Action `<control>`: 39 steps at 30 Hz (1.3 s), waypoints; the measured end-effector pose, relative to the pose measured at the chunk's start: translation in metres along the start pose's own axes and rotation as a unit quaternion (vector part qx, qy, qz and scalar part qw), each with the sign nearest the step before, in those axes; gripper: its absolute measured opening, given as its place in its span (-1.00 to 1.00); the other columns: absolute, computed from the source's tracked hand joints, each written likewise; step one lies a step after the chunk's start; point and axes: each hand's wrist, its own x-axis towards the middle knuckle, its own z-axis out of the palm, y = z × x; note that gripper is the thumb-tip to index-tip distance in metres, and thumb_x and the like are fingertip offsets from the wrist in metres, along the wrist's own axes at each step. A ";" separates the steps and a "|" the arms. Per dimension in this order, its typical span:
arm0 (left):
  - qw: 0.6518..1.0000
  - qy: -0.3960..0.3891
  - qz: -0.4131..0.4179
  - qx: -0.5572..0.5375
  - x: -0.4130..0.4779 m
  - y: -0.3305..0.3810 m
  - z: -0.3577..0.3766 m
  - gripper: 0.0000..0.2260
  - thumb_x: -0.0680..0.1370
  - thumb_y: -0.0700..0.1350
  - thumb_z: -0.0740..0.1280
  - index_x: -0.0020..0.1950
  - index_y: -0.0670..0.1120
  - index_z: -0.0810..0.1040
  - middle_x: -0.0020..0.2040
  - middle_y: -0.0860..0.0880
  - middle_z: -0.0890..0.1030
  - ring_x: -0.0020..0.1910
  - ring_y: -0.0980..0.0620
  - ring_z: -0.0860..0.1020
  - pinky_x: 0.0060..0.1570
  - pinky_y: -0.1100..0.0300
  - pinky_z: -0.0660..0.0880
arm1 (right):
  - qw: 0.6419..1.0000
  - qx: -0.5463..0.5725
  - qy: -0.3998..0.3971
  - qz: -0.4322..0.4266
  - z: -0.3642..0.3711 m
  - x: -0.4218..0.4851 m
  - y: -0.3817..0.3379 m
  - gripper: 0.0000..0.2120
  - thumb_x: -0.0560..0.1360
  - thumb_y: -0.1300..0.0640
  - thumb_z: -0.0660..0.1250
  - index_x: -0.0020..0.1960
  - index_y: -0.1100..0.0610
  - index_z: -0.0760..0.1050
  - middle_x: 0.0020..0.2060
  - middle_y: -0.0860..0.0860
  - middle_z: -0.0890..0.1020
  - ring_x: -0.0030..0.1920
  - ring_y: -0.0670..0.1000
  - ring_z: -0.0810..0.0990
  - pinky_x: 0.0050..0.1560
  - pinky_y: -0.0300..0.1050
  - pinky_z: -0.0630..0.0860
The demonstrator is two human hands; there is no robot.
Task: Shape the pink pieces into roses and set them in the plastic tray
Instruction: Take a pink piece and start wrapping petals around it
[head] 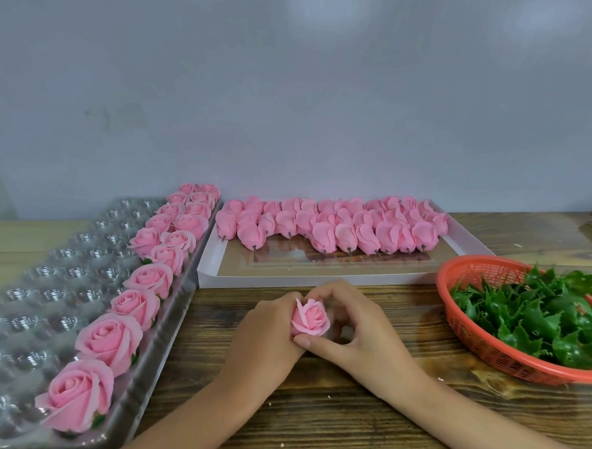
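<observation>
Wooden worktop [312, 414], left hand [265, 329] and right hand [354, 327] both gripping one pink rose [309, 318] at centre, finished roses [139, 305] lining plastic tray [26, 296] at left.

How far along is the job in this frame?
Done: finished roses line the right edge of the tray. In hand: the left hand and right hand grip one rose above the table. Left: most tray pockets are empty, and the box holds rows of unshaped pieces.
</observation>
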 end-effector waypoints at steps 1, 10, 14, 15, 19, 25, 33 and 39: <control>1.000 -0.002 0.002 0.002 0.000 0.002 -0.001 -0.87 0.50 0.13 0.35 -0.12 0.15 0.43 -0.31 0.20 0.48 -0.30 0.22 0.48 -0.34 0.41 0.27 | 1.000 0.003 0.000 -0.001 0.000 0.000 -0.001 -0.67 0.39 0.00 0.56 0.06 -0.04 0.51 -0.09 -0.16 0.57 -0.14 -0.08 0.54 -0.13 -0.18 0.46; 0.999 -0.039 -0.024 -0.023 0.003 0.003 -0.001 -0.88 0.49 0.02 0.39 -0.02 0.06 0.54 -0.26 0.21 0.47 -0.22 0.19 0.51 -0.19 0.31 0.41 | 0.999 0.022 -0.008 -0.035 -0.002 -0.001 -0.004 -0.84 0.46 0.13 0.50 -0.01 0.03 0.56 -0.08 -0.12 0.55 -0.07 -0.01 0.55 -0.05 -0.05 0.52; 0.997 -0.053 -0.030 -0.052 0.003 0.003 -0.002 -0.80 0.47 0.00 0.42 -0.24 0.21 0.42 -0.31 0.22 0.49 -0.24 0.21 0.52 -0.21 0.29 0.43 | 0.999 0.028 -0.019 -0.036 -0.003 0.000 -0.003 -0.85 0.46 0.17 0.50 0.00 0.05 0.60 -0.04 -0.13 0.56 0.03 -0.02 0.56 0.06 -0.14 0.50; 0.996 -0.053 -0.034 -0.064 0.003 0.002 -0.002 -0.77 0.47 -0.03 0.42 -0.25 0.21 0.41 -0.30 0.21 0.49 -0.21 0.16 0.55 -0.16 0.23 0.47 | 0.999 0.025 -0.017 -0.034 -0.003 0.000 -0.003 -0.84 0.47 0.16 0.50 0.01 0.04 0.60 -0.04 -0.13 0.56 0.02 -0.02 0.56 0.04 -0.16 0.49; 0.999 -0.037 -0.005 -0.010 0.001 0.004 -0.003 -0.87 0.53 0.03 0.35 -0.16 0.16 0.41 -0.31 0.21 0.44 -0.23 0.14 0.52 -0.20 0.25 0.43 | 1.000 0.006 -0.006 -0.020 -0.001 -0.001 -0.002 -0.74 0.44 0.07 0.51 0.07 -0.02 0.52 -0.05 -0.17 0.56 -0.08 -0.12 0.53 -0.07 -0.33 0.38; 0.998 0.010 0.030 0.060 -0.005 0.009 -0.003 -0.90 0.56 0.12 0.22 -0.10 0.14 0.43 -0.28 0.18 0.51 -0.29 0.19 0.49 -0.30 0.29 0.34 | 1.000 -0.018 -0.002 -0.009 0.000 -0.004 -0.003 -0.77 0.45 -0.11 0.43 0.00 -0.09 0.44 -0.10 -0.15 0.54 -0.12 -0.05 0.55 -0.17 -0.33 0.36; 0.996 0.009 0.024 0.080 -0.006 0.010 -0.001 -0.84 0.52 0.20 0.25 -0.14 0.14 0.41 -0.32 0.20 0.47 -0.38 0.26 0.42 -0.41 0.40 0.19 | 0.997 0.065 0.037 0.007 -0.002 0.000 -0.004 -0.85 0.52 0.27 0.34 -0.16 0.05 0.52 -0.26 -0.12 0.52 -0.30 -0.08 0.49 -0.23 -0.14 0.44; 0.998 0.036 -0.049 0.003 -0.004 0.010 -0.003 -0.73 0.52 0.14 0.29 -0.34 0.13 0.36 -0.40 0.13 0.49 -0.39 0.19 0.47 -0.45 0.35 0.19 | 0.987 0.133 0.065 0.060 -0.004 0.000 0.001 -0.94 0.57 0.11 0.37 0.02 0.04 0.52 -0.16 -0.14 0.57 -0.29 -0.05 0.50 -0.17 -0.04 0.49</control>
